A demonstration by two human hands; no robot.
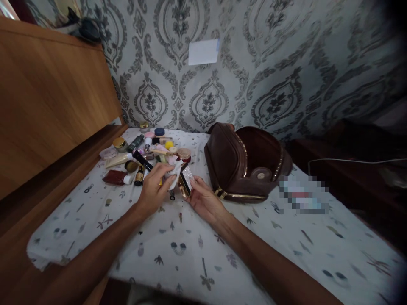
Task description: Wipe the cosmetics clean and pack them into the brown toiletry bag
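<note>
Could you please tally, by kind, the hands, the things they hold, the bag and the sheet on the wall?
Left hand and right hand: 2
White cloth or tissue: 1
Glittery case: 1
Brown bag: 1
White sheet: 1
Total: 6

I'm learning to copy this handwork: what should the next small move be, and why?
Probably draw the white wipe across the glittery case: the left hand holds the wipe at the case's edge, while the right hand grasps the case.
</note>
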